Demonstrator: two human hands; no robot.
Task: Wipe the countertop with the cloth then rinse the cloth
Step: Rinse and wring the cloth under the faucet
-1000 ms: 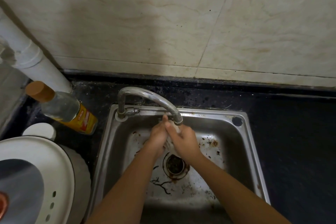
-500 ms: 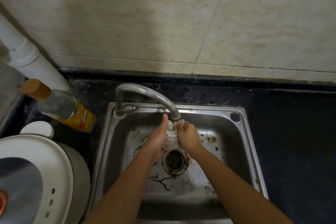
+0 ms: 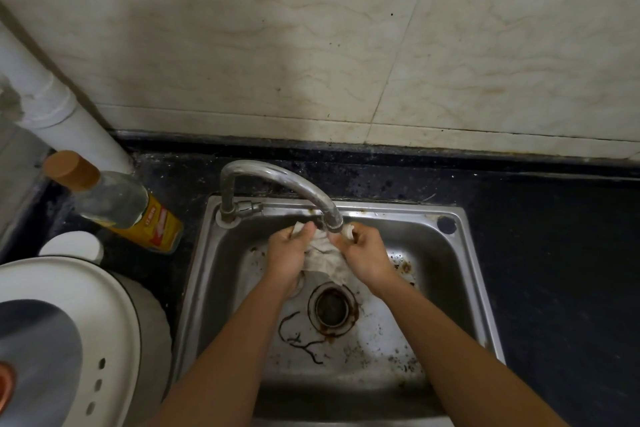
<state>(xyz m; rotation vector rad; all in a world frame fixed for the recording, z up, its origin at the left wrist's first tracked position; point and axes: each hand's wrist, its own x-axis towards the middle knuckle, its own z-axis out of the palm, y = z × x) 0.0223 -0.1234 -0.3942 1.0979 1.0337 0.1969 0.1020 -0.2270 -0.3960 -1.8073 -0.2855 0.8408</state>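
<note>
Both forearms [image 3: 239, 343] reach forward, converging. The left grip [image 3: 289, 253] and right grip [image 3: 363, 253] sit side by side, apart, fingers curled, each pinching the cloth [image 3: 323, 258].

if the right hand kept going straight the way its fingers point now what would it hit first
Likely the mouth of the curved chrome tap, just ahead of the right hand gripping the crumpled whitish cloth. If the hand sits lower, the steel sink's back wall.

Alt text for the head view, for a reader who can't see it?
The left hand and the right hand each grip an end of a pale cloth under the faucet, above a stained steel sink. A yellow-labelled bottle stands on the dark countertop to its left.
</note>
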